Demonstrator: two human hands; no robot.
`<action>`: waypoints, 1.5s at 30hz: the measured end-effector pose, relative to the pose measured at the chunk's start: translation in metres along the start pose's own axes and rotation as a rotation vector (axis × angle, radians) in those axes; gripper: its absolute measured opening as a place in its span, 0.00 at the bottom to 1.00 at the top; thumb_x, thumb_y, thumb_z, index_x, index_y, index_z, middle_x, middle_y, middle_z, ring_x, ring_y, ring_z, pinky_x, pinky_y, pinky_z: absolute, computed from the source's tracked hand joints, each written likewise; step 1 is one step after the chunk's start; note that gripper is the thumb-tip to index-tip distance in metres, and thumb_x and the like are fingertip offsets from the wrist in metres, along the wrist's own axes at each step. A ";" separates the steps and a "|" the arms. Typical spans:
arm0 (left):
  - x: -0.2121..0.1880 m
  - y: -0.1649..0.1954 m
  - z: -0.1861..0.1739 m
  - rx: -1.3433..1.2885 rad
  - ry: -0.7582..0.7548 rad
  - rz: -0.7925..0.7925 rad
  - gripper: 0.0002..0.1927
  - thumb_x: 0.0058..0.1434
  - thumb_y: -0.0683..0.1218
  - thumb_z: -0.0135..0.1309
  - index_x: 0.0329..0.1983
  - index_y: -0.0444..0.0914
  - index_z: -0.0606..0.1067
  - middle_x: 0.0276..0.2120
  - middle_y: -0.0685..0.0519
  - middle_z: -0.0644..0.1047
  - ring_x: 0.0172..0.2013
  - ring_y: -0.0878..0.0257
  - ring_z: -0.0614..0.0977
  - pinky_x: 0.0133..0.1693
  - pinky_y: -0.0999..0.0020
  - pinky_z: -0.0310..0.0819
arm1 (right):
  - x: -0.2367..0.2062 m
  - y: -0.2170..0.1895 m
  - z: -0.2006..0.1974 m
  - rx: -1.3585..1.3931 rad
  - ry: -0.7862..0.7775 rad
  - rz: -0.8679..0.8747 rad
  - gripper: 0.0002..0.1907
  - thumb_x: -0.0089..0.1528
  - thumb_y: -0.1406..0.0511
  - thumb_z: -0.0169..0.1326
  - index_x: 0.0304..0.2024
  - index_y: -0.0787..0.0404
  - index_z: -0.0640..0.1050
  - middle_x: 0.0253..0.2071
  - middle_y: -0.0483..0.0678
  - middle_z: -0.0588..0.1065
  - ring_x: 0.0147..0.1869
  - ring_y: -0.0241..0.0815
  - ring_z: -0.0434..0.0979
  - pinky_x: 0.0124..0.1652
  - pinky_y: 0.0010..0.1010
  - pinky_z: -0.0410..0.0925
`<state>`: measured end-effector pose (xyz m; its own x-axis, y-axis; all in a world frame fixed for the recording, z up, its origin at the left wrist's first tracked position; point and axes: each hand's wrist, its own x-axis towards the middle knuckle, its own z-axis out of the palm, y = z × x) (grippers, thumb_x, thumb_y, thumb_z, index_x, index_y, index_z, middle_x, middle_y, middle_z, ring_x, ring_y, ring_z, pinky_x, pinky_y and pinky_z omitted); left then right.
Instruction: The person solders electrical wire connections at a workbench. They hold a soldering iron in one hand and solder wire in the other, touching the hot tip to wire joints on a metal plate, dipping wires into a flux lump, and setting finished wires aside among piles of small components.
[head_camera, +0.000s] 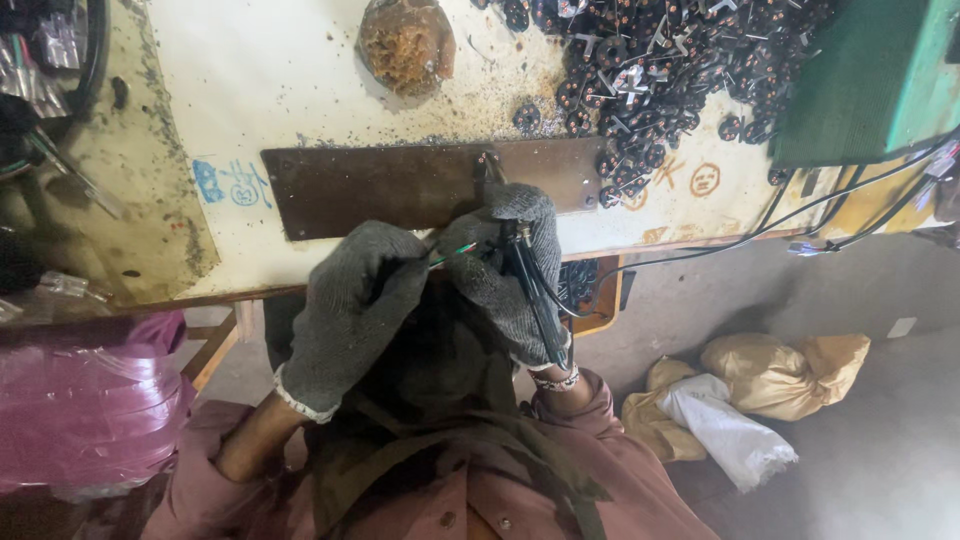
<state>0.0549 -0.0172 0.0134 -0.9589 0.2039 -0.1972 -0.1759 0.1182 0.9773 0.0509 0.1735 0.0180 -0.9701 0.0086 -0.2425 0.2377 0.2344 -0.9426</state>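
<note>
Grip check: your gloved right hand (515, 270) is closed round a black soldering iron (535, 290), left hand (355, 310) pinching a thin green wire (455, 252) beside it. Beyond both, tabletop (300, 80), brown metal plate (400, 185); upper right, heap of small coils (650, 60) looks unprocessed, finished count unclear.

1. A small, grimy workshop where electrical parts are assembled.
2. A stained, scorched white counter (300, 70) fills the upper frame, with a dark metal plate (400, 185) fixed at its near edge.
3. A heap of small copper-wound coils (660, 60) lies at upper right, beside a green machine housing (870, 80).
4. Black cables (850, 200) trail off the counter at right.
5. Filled sacks (770, 385) sit on a dusty concrete floor (880, 460) at lower right.
</note>
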 end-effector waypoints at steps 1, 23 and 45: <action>0.000 0.000 0.003 -0.073 0.032 -0.194 0.08 0.66 0.37 0.58 0.47 0.34 0.75 0.38 0.45 0.78 0.36 0.50 0.80 0.40 0.60 0.75 | 0.000 -0.003 0.000 -0.069 0.003 0.002 0.12 0.58 0.72 0.63 0.44 0.62 0.78 0.43 0.46 0.77 0.45 0.40 0.79 0.46 0.31 0.72; 0.003 0.000 -0.004 0.105 -0.134 -0.092 0.09 0.67 0.42 0.56 0.47 0.33 0.78 0.38 0.46 0.81 0.38 0.65 0.80 0.42 0.68 0.76 | -0.011 0.010 -0.007 -0.126 -0.026 -0.021 0.19 0.56 0.71 0.68 0.47 0.61 0.76 0.44 0.47 0.78 0.47 0.39 0.78 0.46 0.31 0.72; 0.108 0.021 -0.020 0.651 0.315 0.316 0.10 0.63 0.38 0.67 0.39 0.37 0.75 0.30 0.51 0.80 0.30 0.61 0.82 0.34 0.68 0.77 | 0.029 0.018 -0.003 -0.378 0.220 -0.414 0.20 0.65 0.73 0.68 0.54 0.58 0.73 0.57 0.52 0.80 0.52 0.46 0.86 0.50 0.31 0.78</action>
<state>-0.0565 -0.0117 0.0137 -0.9767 0.0493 0.2087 0.1880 0.6653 0.7225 0.0270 0.1806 -0.0054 -0.9752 0.0343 0.2187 -0.1569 0.5900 -0.7920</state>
